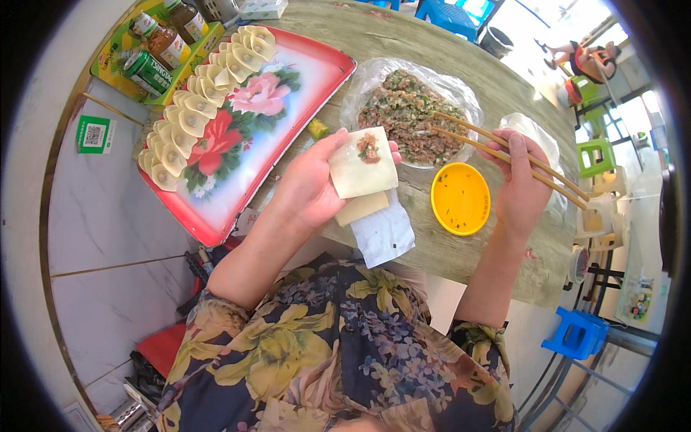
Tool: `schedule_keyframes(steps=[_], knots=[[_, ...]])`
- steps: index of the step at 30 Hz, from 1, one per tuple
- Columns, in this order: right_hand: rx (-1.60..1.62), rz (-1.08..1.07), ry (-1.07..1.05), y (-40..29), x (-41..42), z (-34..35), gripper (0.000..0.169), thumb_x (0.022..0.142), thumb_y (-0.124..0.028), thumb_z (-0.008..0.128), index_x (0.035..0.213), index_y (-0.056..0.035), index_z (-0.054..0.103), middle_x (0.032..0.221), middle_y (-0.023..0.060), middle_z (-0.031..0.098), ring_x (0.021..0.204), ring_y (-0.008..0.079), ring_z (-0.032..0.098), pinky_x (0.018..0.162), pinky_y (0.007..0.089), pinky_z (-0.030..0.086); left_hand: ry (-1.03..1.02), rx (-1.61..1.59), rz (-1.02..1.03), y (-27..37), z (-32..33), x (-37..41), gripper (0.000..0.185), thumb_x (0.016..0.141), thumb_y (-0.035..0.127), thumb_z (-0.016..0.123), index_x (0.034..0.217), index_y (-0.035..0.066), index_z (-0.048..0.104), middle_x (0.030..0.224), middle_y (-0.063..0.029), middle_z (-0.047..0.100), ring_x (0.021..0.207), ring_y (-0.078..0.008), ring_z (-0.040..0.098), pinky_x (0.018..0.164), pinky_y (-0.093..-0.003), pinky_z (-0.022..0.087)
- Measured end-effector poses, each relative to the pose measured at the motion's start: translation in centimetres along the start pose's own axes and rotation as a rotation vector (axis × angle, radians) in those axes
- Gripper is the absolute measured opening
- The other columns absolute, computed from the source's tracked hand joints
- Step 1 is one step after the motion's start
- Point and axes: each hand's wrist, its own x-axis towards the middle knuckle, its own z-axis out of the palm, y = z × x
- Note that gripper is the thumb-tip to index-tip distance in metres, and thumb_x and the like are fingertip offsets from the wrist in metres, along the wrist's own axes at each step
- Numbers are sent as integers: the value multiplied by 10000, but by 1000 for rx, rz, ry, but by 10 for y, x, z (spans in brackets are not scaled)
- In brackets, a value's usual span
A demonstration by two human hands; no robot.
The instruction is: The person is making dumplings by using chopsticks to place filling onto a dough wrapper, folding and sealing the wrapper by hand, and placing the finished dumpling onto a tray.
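Note:
On my left hand (310,186) lies a square dough wrapper (359,175), its far part topped with a dab of minced filling (368,148). My right hand (521,178) grips a pair of wooden chopsticks (502,144), whose tips reach into the minced meat with chopped greens (413,108). That mince fills a bowl lined with a clear plastic bag (353,86). Below my left hand, more wrappers (363,208) rest on a white sheet (383,232) at the table edge. A yellow bowl (460,200) with green specks inside stands between my hands.
Folded wontons (191,119) line the far-left side of a red-rimmed floral tray (302,81). Behind it, a yellow-green carton (186,70) holds bottles and a Tsingtao can (148,73). A plastic bag (532,135) lies beyond my right hand. A person (588,62) sits at far right.

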Motion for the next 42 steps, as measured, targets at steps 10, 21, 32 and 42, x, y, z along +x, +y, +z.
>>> schedule_keyframes(steps=[10, 21, 32, 42], knots=[[52, -80, -167, -14, -34, 19, 228, 1035, -76, 527, 1077, 95, 671, 1106, 212, 681, 891, 233, 711, 762, 344, 631, -155, 100, 76, -3, 2, -12, 567, 1062, 226, 411, 1507, -110, 306, 1483, -281, 466, 1367, -397, 491, 1161, -516, 397], [-319, -382, -381, -13, -50, 68, 126, 869, 27, 717, 993, 15, 702, 1083, 133, 649, 911, 233, 663, 778, 321, 540, -208, 180, 120, -5, 17, -41, 526, 1102, 315, 378, 1521, -5, 372, 1453, -174, 525, 1321, -297, 550, 1118, -467, 446], [-434, -531, -432, -4, -58, 85, 216, 742, 48, 773, 937, -20, 711, 978, 105, 613, 893, 268, 609, 795, 379, 494, -131, 167, 131, -4, 12, -48, 501, 1108, 310, 361, 1530, 40, 379, 1406, -120, 559, 1286, -251, 571, 1088, -440, 467], [-532, -783, -436, -5, -74, 93, 269, 655, 24, 787, 908, -51, 735, 987, 89, 615, 866, 278, 589, 728, 389, 506, -109, 53, 85, 0, 5, -49, 480, 1101, 302, 404, 1425, -49, 446, 1339, -187, 591, 1231, -289, 610, 1048, -436, 502]])
